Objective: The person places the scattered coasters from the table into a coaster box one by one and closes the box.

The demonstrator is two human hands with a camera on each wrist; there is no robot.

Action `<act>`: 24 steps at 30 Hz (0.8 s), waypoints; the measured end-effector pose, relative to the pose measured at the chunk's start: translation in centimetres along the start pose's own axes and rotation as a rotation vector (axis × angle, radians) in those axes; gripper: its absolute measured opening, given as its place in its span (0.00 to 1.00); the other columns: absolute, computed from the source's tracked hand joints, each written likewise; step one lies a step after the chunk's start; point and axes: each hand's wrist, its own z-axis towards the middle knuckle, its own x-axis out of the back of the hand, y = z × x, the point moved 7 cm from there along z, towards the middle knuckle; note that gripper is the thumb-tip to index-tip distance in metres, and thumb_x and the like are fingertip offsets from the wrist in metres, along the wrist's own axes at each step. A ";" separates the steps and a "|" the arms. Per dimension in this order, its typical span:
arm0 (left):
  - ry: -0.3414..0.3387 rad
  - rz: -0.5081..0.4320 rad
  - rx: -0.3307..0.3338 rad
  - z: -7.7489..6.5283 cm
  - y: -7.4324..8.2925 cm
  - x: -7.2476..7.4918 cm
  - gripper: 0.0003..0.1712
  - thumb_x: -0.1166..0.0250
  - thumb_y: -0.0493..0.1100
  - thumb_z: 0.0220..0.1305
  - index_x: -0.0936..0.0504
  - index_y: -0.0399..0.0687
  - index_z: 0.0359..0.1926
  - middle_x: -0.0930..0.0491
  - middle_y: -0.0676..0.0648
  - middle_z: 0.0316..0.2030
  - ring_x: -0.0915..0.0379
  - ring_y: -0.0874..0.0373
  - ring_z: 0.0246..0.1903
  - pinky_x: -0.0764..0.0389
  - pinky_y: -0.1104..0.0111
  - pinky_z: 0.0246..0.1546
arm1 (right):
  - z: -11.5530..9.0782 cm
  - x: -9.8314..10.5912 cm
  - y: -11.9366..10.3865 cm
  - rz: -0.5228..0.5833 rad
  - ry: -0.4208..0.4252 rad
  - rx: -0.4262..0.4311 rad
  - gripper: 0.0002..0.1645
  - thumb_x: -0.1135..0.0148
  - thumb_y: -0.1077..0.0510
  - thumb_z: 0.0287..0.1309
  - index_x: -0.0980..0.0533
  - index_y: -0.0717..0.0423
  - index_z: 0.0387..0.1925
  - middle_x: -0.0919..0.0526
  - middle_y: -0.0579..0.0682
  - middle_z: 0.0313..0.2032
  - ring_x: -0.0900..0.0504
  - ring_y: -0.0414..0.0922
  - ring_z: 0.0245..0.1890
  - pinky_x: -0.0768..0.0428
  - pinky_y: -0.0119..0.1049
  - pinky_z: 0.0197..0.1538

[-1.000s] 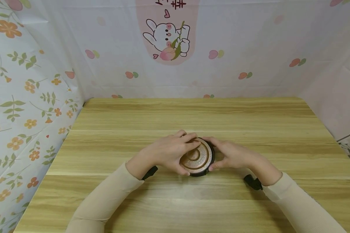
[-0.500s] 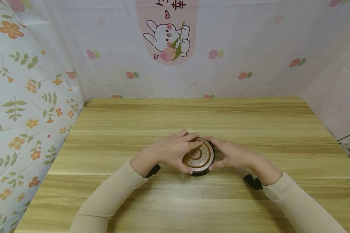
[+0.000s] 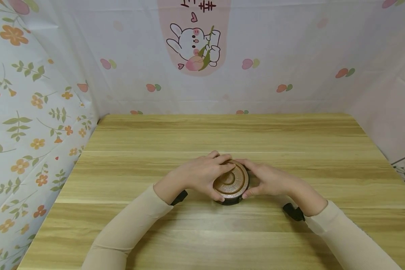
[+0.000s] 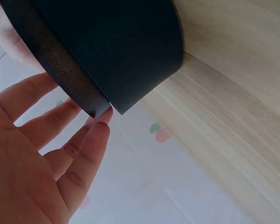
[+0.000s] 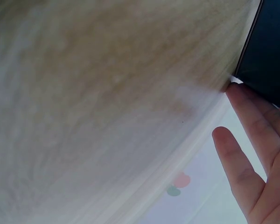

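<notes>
A round black box [image 4: 126, 46] stands on the wooden table in front of me, topped by a bronze-coloured lid [image 3: 234, 183] with raised concentric rings. My left hand [image 3: 204, 174] holds the lid by its rim, thumb at the near edge and fingers spread over the far side. In the left wrist view the lid's brown rim overhangs the dark body, with fingertips right at its edge. On the other side, my right hand [image 3: 268, 180] grips the box's body between thumb and fingers. The right wrist view shows its fingers against the dark side wall low down.
The wooden table [image 3: 202, 135] has light grain. A white cloth [image 3: 273, 45] with a rabbit print hangs behind it, and a flowered cloth [image 3: 37, 112] covers the left side. Black camera mounts [image 3: 293, 212] sit at both wrists.
My left hand and the lid have shifted slightly to the right over the box, mostly in the first half second. My right hand has stayed nearly in place.
</notes>
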 end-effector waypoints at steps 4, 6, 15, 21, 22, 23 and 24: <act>-0.004 0.003 -0.001 0.1 0.0 -0.1 0.56 0.27 0.68 0.50 0.35 0.46 0.73 0.38 0.41 0.72 0.36 0.49 0.63 0.24 0.60 0.60 | 0.0 0.0 0.0 0.008 -0.007 -0.002 0.64 0.28 0.33 0.48 0.49 0.53 0.77 0.30 0.56 0.69 0.29 0.54 0.68 0.30 0.56 0.67; -0.012 -0.001 0.004 0.1 0.0 -0.1 0.56 0.27 0.68 0.50 0.35 0.46 0.73 0.39 0.41 0.73 0.36 0.49 0.63 0.24 0.60 0.61 | 0.0 0.0 -0.1 0.012 -0.011 -0.005 0.64 0.28 0.33 0.48 0.49 0.52 0.77 0.30 0.55 0.70 0.29 0.53 0.69 0.30 0.55 0.68; -0.023 -0.012 0.020 0.0 -0.1 -0.3 0.55 0.28 0.68 0.51 0.35 0.47 0.74 0.39 0.41 0.73 0.37 0.49 0.63 0.25 0.60 0.61 | 0.1 -0.1 -0.3 0.041 -0.028 -0.015 0.64 0.28 0.33 0.47 0.49 0.51 0.77 0.29 0.53 0.68 0.27 0.51 0.67 0.29 0.53 0.67; -0.021 -0.016 0.008 0.2 -0.1 -0.4 0.55 0.27 0.67 0.51 0.35 0.45 0.73 0.39 0.41 0.72 0.38 0.49 0.63 0.27 0.63 0.64 | 0.2 -0.2 -0.1 0.051 -0.034 -0.014 0.64 0.28 0.34 0.48 0.50 0.53 0.77 0.29 0.53 0.68 0.27 0.50 0.67 0.29 0.52 0.68; -0.022 -0.018 0.008 0.2 -0.1 -0.4 0.55 0.27 0.67 0.51 0.35 0.45 0.73 0.39 0.41 0.72 0.38 0.49 0.64 0.28 0.63 0.64 | 0.2 -0.2 -0.1 0.047 -0.035 -0.017 0.65 0.28 0.33 0.48 0.50 0.53 0.77 0.29 0.53 0.68 0.28 0.50 0.67 0.29 0.52 0.68; -0.023 -0.023 0.009 0.3 -0.1 -0.4 0.55 0.27 0.67 0.51 0.35 0.45 0.73 0.39 0.41 0.72 0.38 0.48 0.64 0.28 0.63 0.64 | 0.2 -0.2 -0.1 0.047 -0.035 -0.019 0.65 0.28 0.33 0.48 0.50 0.53 0.77 0.29 0.53 0.69 0.28 0.50 0.68 0.29 0.52 0.68; -0.024 -0.026 0.009 0.3 -0.1 -0.4 0.55 0.27 0.66 0.51 0.35 0.45 0.73 0.39 0.40 0.73 0.39 0.48 0.64 0.28 0.62 0.64 | 0.2 -0.2 0.0 0.046 -0.034 -0.020 0.65 0.28 0.33 0.48 0.50 0.53 0.77 0.29 0.53 0.69 0.28 0.51 0.68 0.29 0.52 0.68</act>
